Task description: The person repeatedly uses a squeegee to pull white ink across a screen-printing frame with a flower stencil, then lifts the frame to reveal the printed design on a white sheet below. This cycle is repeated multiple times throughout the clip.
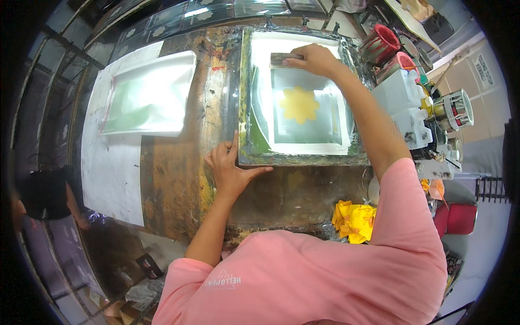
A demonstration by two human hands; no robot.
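A screen printing frame [303, 161] lies on the worktable, its mesh showing a yellow flower shape [299, 105] inside a pale rectangle. My right hand [318, 60] is closed around a squeegee [285, 60] near the far end of the mesh. The blade's lower edge is hard to make out against the screen. At the frame's near left corner rests my left hand [227, 168]. Its index finger stretches along the left side and its thumb along the near side, spread apart and touching the frame without wrapping round it.
To the left, a stack of shiny translucent sheets [149, 97] lies on white board [111, 179]. Crumpled yellow cloth or paper [355, 221] sits at the near right. Paint tins [380, 43] and white plastic containers [398, 97] crowd the right side. A person [49, 197] stands at far left.
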